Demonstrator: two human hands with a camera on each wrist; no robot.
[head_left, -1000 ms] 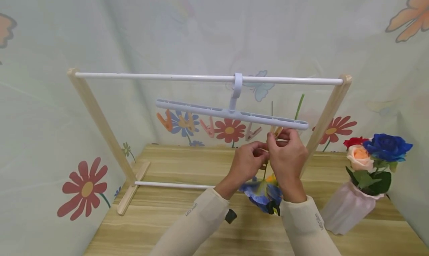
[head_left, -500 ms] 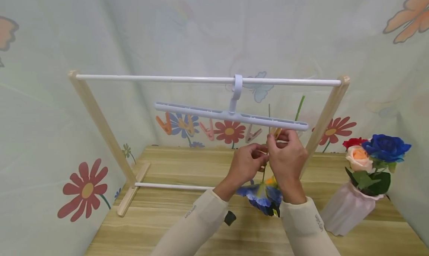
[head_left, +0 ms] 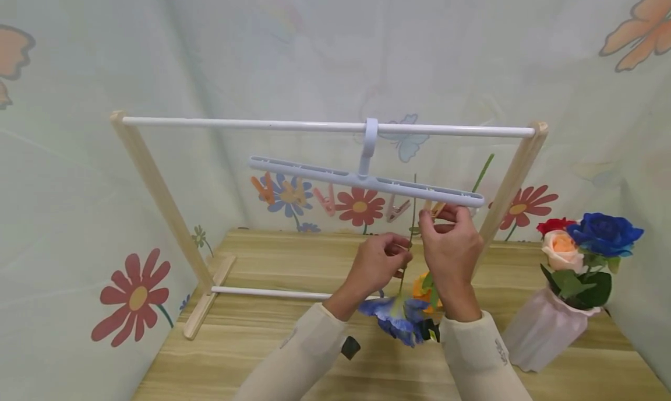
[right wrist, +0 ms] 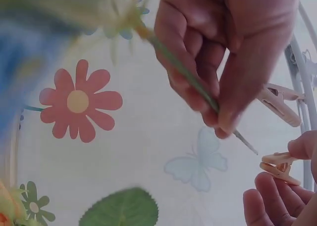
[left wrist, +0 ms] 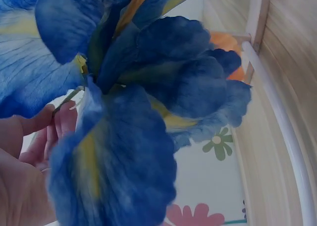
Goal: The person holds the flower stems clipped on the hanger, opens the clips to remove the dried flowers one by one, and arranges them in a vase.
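My left hand [head_left: 378, 261] pinches the thin stem of a blue artificial iris [left wrist: 119, 151], which hangs bloom-down. The bare stem end points up toward the hanger, just short of a yellowish clothespin [right wrist: 280, 167] in the right wrist view. With thumb and fingers, my right hand [head_left: 452, 246] pinches that clothespin, under the right part of a pale blue clip hanger [head_left: 314, 172]. The iris stem [right wrist: 185, 75] and clothespin stand apart. An orange flower [head_left: 426, 293] hangs bloom-down behind my right wrist; its attachment is hidden.
The hanger hooks over the white top bar [head_left: 236, 123] of a wooden-sided rack. More clothespins, including an orange one [head_left: 264, 188], hang from its left and middle. At right stands a pink-white vase [head_left: 547, 328] with red, peach and blue roses. A small dark object [head_left: 350, 347] shows near the left sleeve.
My left hand has moved a little left and down with the iris, and the stem end has drawn away from the clothespin. The right hand stays at the clothespin; the hanger swung slightly.
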